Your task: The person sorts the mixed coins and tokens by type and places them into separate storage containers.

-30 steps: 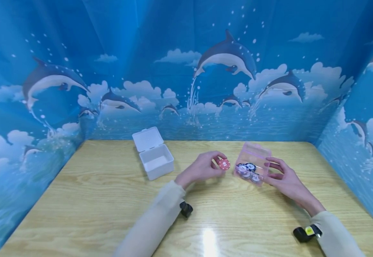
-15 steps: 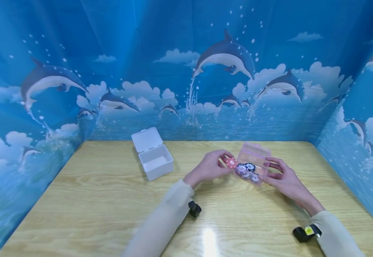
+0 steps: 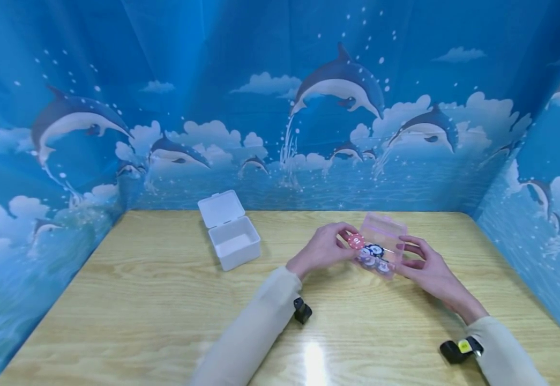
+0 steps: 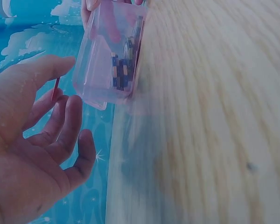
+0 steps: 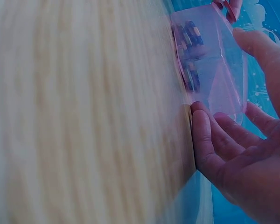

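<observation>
My left hand point(image 3: 321, 247) pinches a red poker chip point(image 3: 356, 240) between thumb and fingers, over the left edge of a translucent pink plastic box point(image 3: 385, 229). The left wrist view shows that chip point(image 4: 56, 88) edge-on. Several black and pale poker chips point(image 3: 375, 250) lie in the box, whose lid is tipped back. On the box's right side, my right hand point(image 3: 430, 272) holds it. From the right wrist, the thumb point(image 5: 256, 43) shows at the near rim, with the other fingers around the box's end.
An open white plastic box point(image 3: 235, 244) with a hinged lid stands to the left on the wooden table point(image 3: 140, 300). A blue dolphin-print curtain point(image 3: 270, 123) rises behind the table and along its sides.
My left hand has moved right with the red poker chip, from beside the pink box to over its left edge. My right hand and both boxes stay in place.
</observation>
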The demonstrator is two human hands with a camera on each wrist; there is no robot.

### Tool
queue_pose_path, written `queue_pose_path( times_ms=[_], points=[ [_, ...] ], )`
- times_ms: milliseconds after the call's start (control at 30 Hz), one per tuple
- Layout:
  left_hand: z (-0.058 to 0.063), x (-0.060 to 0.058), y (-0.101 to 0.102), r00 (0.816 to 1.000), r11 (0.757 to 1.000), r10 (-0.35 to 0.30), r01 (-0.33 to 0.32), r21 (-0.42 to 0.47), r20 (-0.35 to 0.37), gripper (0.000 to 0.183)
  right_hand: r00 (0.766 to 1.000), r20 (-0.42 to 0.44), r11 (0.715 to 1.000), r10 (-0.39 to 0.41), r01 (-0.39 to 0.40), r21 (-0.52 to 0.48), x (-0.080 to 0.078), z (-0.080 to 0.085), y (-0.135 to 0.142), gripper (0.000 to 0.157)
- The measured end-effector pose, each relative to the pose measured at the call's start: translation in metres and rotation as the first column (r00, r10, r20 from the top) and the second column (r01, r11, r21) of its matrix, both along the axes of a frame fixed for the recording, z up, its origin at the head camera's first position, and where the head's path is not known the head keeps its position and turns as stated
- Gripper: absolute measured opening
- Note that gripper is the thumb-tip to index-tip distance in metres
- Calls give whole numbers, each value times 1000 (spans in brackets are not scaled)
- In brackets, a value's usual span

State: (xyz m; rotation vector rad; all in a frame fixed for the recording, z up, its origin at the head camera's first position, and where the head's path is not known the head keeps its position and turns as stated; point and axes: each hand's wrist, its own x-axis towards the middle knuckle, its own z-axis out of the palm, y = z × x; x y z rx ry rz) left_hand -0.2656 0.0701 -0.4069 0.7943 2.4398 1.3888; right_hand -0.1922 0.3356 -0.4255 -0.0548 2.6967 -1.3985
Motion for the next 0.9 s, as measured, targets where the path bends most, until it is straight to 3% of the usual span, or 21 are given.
queue_pose_path(
  times_ms=[367,900],
  points=[
    [-6,-3,13,1000,1000,7,-7,14,12,49,1000,0,1000,5,-5,-20,0,0,0,84],
    [-6,-4,13,1000,1000,-2,2,11,30,52,1000,4,1000,3,-3,-20,0,-1,1,86]
  ],
)
